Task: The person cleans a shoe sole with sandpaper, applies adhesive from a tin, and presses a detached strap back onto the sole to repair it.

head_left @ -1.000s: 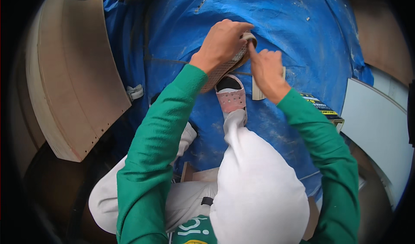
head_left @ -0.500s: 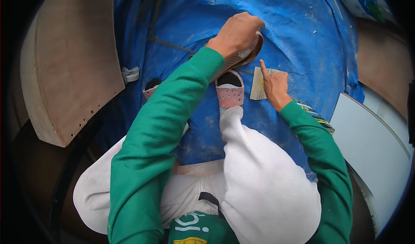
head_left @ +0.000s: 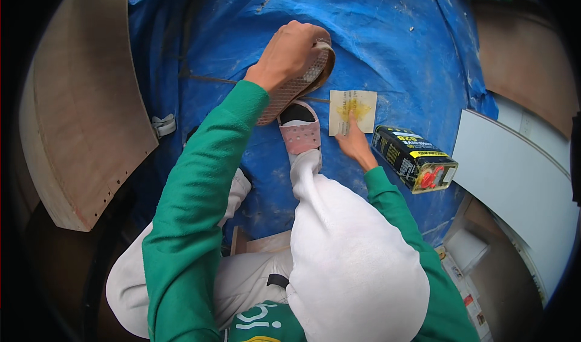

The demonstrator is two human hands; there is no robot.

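Observation:
In my left hand (head_left: pixel 292 52) is a slipper (head_left: pixel 289 95), its patterned pinkish-brown sole turned up and its strap curving out on the right. The fingers are closed around its far part. Just below it, my foot wears a pink perforated slipper (head_left: pixel 302 137). My right hand (head_left: pixel 354 141) stretches its index finger onto a square card (head_left: pixel 338 127) lying on the blue tarp. The fingertip is at a yellow, glue-like smear (head_left: pixel 360 108) on the card. Beside that hand, a black and yellow adhesive can (head_left: pixel 411 157) lies on its side.
A blue tarp (head_left: pixel 393 45) covers the floor. Curved wooden panels (head_left: pixel 91 100) stand at the left, and a white board (head_left: pixel 508 178) leans at the right. A small white object (head_left: pixel 163 124) lies by the left panel. Brown board (head_left: pixel 526 63) is at the far right.
My right index finger has come down from beside the card onto its yellow smear. The view has shifted, bringing the adhesive can into fuller sight. My left hand still grips the slipper.

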